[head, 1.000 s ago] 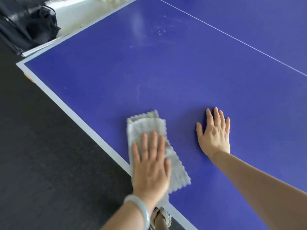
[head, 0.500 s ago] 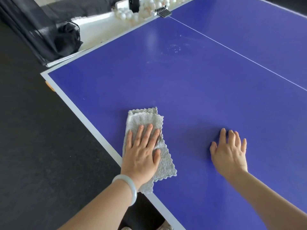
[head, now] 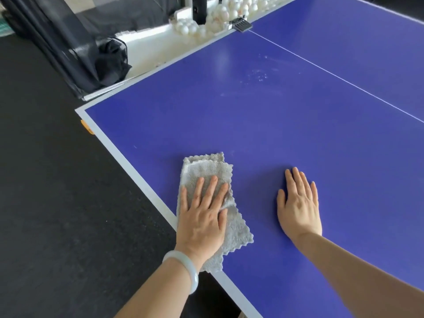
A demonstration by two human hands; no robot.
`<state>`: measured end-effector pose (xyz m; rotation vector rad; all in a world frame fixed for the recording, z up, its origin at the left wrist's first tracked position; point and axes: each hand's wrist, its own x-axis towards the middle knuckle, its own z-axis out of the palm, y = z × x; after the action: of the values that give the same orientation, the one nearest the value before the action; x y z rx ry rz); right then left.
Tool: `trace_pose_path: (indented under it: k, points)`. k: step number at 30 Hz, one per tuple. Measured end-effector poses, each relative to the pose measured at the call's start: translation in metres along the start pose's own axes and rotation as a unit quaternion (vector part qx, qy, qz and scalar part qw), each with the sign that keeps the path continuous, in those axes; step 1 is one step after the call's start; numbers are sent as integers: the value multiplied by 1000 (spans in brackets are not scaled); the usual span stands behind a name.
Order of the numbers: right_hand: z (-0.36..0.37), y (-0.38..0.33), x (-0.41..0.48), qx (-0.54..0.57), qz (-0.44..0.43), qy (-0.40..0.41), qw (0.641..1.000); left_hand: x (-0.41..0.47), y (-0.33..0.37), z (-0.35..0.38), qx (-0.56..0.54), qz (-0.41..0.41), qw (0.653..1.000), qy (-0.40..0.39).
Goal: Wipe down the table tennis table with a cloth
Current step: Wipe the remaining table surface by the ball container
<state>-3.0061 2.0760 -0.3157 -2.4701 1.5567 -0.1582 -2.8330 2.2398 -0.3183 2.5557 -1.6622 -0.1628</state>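
Note:
A blue table tennis table (head: 263,125) with a white edge line fills most of the view. A folded grey cloth (head: 206,171) lies on it close to the left edge. My left hand (head: 203,216) presses flat on the cloth with straight fingers, a pale bangle on the wrist. My right hand (head: 298,205) rests flat on the bare blue surface to the right of the cloth, fingers straight. Faint pale smudges (head: 259,75) mark the table farther away, near the white centre line.
A white trough (head: 158,49) holding several white balls (head: 220,12) runs along the table's far edge, with a black clamp (head: 241,24) at the centre line. Black netting (head: 91,49) hangs at the far left. Dark floor (head: 57,203) lies left of the table.
The view has tilted up, showing more of the far edge and balls. My left hand has slid the cloth a little farther onto the table. My right hand stays flat beside it.

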Motion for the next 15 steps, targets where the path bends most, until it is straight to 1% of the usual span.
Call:
trace_pose_path:
  k: [2,4,5,6,7,8,9,11,12,13,14,15]
  points:
    - [1,0,-1,-2,5,0,1000,14,-35,-2,11,-115,993,16]
    - [2,0,0,-2,8,3,1000,29,-68,-7,-20,-264,964,12]
    - [2,0,0,-4,9,4,1000,33,-76,-11,-45,-316,948,13]
    - [2,0,0,-6,11,4,1000,35,-73,-14,-62,-344,937,11]
    - [2,0,0,-7,12,2,1000,34,-60,-15,-65,-347,936,8]
    - [2,0,-1,-7,11,1,1000,29,-37,-14,-61,-325,944,11]
    - [1,1,-1,-8,10,1,1000,20,-9,-11,-58,-277,959,15]
    - [1,1,0,-7,9,1,1000,-2,46,-1,-70,-147,986,17]
    - [0,2,0,-6,10,2,1000,-6,65,5,-77,-98,992,17]
    - [1,1,0,-3,6,2,1000,-5,75,8,-76,-67,995,10]
    - [1,1,0,-1,4,2,1000,2,81,9,-72,-34,997,-5]
    - [0,2,1,2,4,2,1000,12,82,9,-61,17,998,-18]
